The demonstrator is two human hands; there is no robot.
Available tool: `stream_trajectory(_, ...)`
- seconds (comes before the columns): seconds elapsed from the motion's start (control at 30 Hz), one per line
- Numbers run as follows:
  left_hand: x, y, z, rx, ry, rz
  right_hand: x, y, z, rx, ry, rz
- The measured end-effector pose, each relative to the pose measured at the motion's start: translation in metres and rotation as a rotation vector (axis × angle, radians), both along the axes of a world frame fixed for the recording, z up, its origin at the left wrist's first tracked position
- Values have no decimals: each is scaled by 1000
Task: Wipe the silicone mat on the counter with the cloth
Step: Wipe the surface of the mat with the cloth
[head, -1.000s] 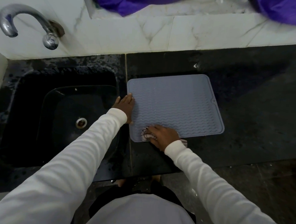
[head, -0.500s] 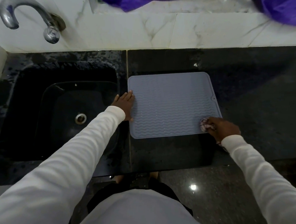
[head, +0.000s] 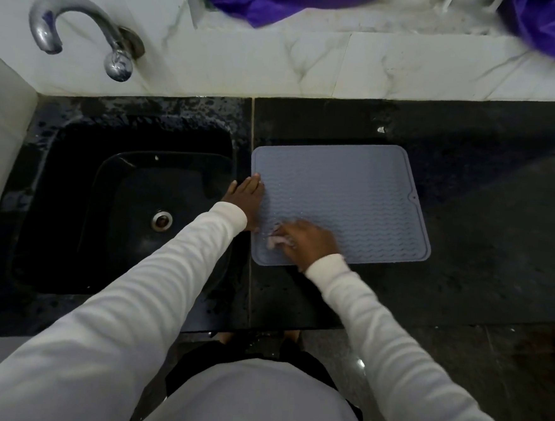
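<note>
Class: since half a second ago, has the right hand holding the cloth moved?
Yes. The right hand swept leftward across the grey ribbed silicone mat, toward the black sink.

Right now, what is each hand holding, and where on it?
The right hand grips the bunched cloth; only its left end shows. The left hand holds nothing, pressing flat on the mat's left edge.

Right hand [head: 306, 242] grips cloth [head: 279, 241] on grey mat [head: 352, 196]; left hand [head: 245, 201] presses mat's edge.
</note>
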State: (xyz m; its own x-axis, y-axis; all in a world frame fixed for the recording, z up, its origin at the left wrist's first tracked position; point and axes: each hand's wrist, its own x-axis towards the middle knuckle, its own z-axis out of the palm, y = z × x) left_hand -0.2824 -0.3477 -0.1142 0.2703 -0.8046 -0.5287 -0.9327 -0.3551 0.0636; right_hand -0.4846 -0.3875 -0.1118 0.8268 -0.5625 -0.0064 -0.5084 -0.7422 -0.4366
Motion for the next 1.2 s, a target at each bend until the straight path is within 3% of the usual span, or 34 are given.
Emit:
stream_trajectory(0.1, 0, 0, -2, 4, 2, -11, 14, 16, -13, 47, 142, 72)
stream_trajectory(0.23, 0, -3, -2, 28, -5, -21, -20, -5, -18, 56, 172, 19)
stream_trajectory(0.6, 3, 0, -5, 5, 17, -6, -125, -86, -11, 181, 253, -308)
stream_trajectory(0.77, 3, 1, -5, -2, 18, -11, -161, -108, 0, 113, 304, -472)
stream_trajectory(0.97, 4, 1, -3, 27, 23, -25, -199, -131, 18, 204, 255, -655)
stream_trajectory(1.1, 4, 0, -6, 22, 38, -18, -189, -134, 30, 169, 308, -660)
stream_trajectory(1.2, 5, 0, -6, 11, 26, -24, -135, -109, 38, 183, 156, -627)
